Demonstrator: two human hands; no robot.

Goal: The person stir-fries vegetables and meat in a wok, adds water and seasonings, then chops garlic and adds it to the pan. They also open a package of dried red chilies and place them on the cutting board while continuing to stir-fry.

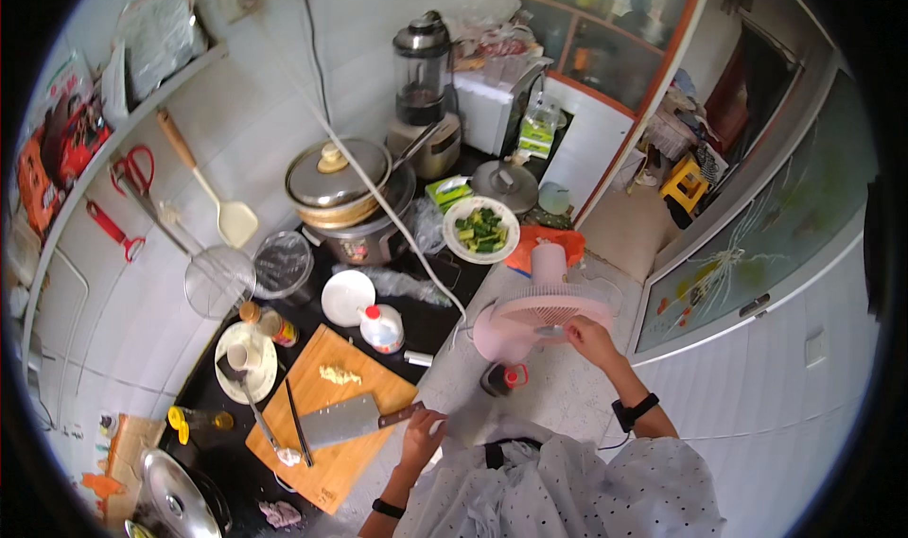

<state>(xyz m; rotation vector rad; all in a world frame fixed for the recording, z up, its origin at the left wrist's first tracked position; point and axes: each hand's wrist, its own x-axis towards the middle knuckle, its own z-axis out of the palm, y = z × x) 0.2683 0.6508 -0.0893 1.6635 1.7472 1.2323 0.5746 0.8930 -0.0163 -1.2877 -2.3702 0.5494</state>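
Note:
My left hand point(423, 435) is at the counter's edge, its fingers curled beside the handle end of a cleaver point(342, 422); whether they touch it I cannot tell. The broad blade lies flat on a wooden cutting board point(369, 460), below a small heap of chopped pale pieces point(339, 375). Black chopsticks point(297, 421) and a long-handled spoon point(259, 417) also rest on the board. My right hand point(589, 341) is raised in front of a pink electric fan point(550, 304), fingers bent together. A small greyish shape shows at its fingertips; I cannot tell whether it is held.
A plate of cut green vegetables point(482, 229) sits at the counter's far right end. Nearby are a white-capped bowl-like dish point(348, 297), a red-capped bottle point(381, 329), a lidded pot point(337, 176) and a blender point(423, 91). A dark jug with a red handle point(499, 380) stands on the floor.

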